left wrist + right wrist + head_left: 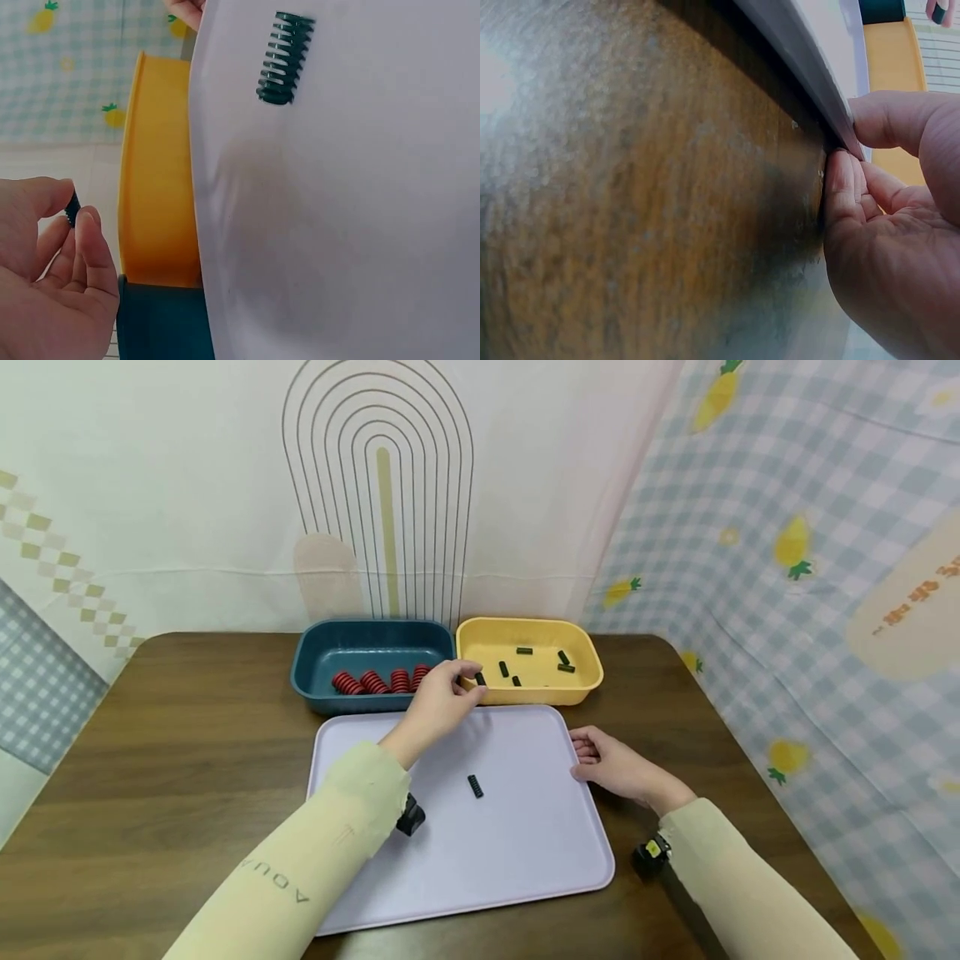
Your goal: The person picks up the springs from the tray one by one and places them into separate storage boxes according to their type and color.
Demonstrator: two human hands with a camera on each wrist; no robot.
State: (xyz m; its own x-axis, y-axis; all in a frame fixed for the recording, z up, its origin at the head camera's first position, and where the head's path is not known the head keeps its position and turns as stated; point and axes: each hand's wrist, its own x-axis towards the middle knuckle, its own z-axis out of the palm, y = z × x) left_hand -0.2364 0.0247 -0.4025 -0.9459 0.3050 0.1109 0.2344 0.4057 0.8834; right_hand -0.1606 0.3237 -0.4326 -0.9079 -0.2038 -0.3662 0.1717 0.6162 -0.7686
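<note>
My left hand (pixel 441 700) pinches a small dark green spring (pixel 73 209) between thumb and fingertip, over the near left end of the yellow bin (pixel 536 695). Another dark green spring (pixel 476 786) lies alone near the middle of the pale lilac tray (pixel 525 852). At the tray's right edge, my right hand (pixel 618 766) grips the rim, thumb on the side and fingers tucked at the underside, as the right wrist view shows. Several dark green springs (pixel 524 651) lie scattered in the yellow bin.
Left of the yellow bin, and right against it, stands a dark teal bin (pixel 318 672) with several red springs (pixel 347 683) lined along its near side. Both bins sit behind the tray on a brown wooden table (pixel 172 760). Printed cloth (pixel 540 485) hangs behind and at the right.
</note>
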